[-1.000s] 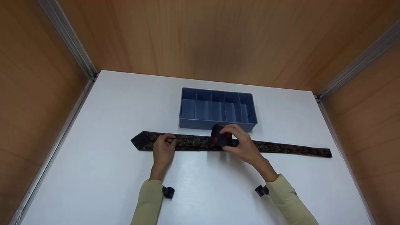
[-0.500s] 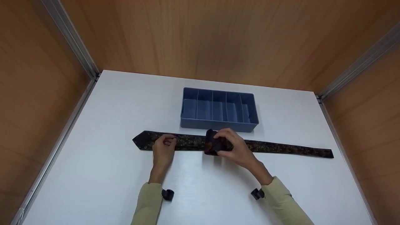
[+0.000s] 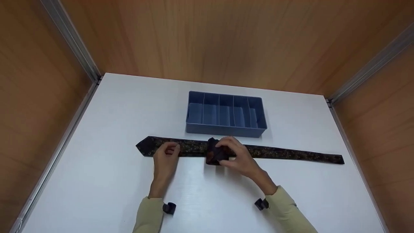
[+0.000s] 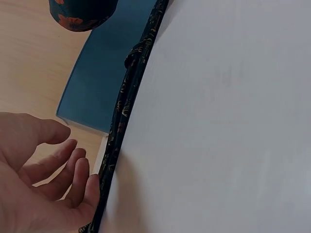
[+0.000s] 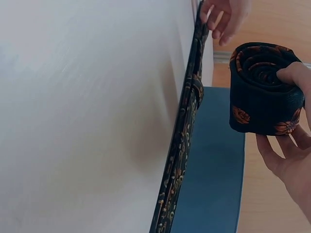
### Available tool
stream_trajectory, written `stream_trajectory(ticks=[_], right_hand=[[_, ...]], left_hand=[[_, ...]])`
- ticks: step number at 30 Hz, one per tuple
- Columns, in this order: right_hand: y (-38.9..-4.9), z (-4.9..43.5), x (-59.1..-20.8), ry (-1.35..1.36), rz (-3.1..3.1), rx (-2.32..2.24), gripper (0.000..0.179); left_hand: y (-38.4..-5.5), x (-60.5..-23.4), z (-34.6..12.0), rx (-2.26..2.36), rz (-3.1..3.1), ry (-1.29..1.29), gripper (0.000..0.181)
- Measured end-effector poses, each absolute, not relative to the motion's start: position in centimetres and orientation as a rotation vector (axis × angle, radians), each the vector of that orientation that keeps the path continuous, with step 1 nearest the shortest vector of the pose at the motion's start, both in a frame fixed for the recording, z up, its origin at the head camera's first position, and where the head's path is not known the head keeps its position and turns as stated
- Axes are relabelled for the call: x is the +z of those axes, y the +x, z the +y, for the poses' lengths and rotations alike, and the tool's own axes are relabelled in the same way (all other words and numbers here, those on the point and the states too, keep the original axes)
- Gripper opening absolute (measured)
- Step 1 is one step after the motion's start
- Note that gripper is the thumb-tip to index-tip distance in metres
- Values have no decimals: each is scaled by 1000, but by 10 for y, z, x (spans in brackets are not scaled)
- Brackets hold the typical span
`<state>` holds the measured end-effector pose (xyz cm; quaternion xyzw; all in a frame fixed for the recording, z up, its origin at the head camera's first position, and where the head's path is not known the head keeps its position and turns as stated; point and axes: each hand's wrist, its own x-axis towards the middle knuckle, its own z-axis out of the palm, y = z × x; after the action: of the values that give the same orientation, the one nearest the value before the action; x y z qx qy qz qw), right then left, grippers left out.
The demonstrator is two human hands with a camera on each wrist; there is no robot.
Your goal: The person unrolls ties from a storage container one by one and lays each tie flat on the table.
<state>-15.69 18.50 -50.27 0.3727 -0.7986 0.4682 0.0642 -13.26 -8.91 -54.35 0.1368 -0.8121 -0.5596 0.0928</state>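
Note:
My right hand (image 3: 242, 159) grips a rolled-up necktie (image 5: 265, 109), dark with orange flowers, thumb on its top and fingers underneath. The roll is held above a second necktie (image 3: 291, 154), dark with a fine gold pattern, which lies stretched flat across the white table, its wide pointed end to the left. My left hand (image 3: 165, 163) is over the wide part of the flat tie with loosely curved fingers; in the left wrist view nothing is between thumb and fingers, and the little finger (image 4: 91, 191) appears to touch the tie.
A blue tray (image 3: 226, 130) with several compartments stands behind the flat tie, near its middle. Wooden panels (image 3: 207, 38) close in the white table (image 3: 200, 204) at the back and both sides.
My right hand has carried the rolled tie leftward and slightly nearer to me. My left hand has drawn back a little toward me. The flat tie and tray keep their places.

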Motion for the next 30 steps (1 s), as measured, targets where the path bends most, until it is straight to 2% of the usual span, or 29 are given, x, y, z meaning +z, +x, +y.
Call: stream_trajectory(ticks=[14,30], right_hand=[[-152,171,-512,1209,-2364,1513,49],[-143,141,-517,1160,-2377,1577,48]], left_hand=[[-114,-534,-91,-1634,-2378,289,10],[-96,-525,-91,-1543,-2371,215,8]])
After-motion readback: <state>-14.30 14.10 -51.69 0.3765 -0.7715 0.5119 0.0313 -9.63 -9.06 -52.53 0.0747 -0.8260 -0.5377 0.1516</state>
